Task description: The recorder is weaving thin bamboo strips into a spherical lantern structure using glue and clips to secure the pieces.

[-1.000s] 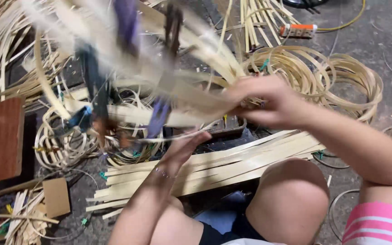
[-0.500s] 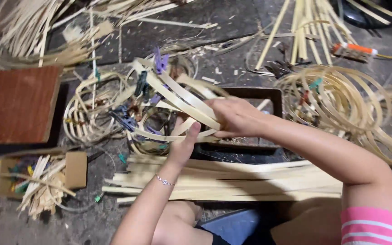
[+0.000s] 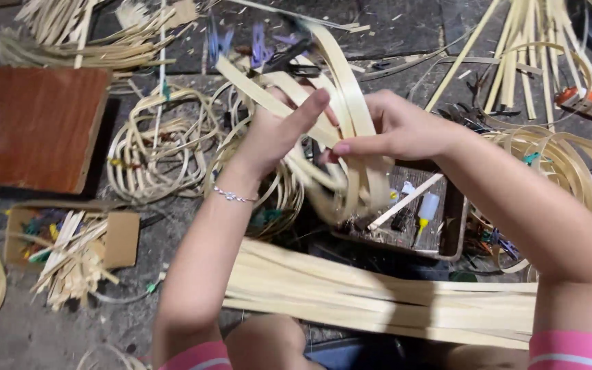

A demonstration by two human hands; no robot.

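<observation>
Both of my hands hold a bent loop of pale bamboo strips raised above the floor. My left hand grips the strips from the left, with one finger stretched up along them. My right hand pinches the same strips from the right side. Purple and dark clips are fastened along the top of the loop. A bundle of long flat bamboo strips lies across my lap below my arms.
A brown wooden board lies at the left. Coiled strip hoops sit beside it and more hoops at the right. A cardboard box holds short sticks and clips. A dark tray with small bottles sits under my hands.
The strip loop has been lifted and turned upright in front of me. My left hand has moved up from below and closed on it. The view has shifted.
</observation>
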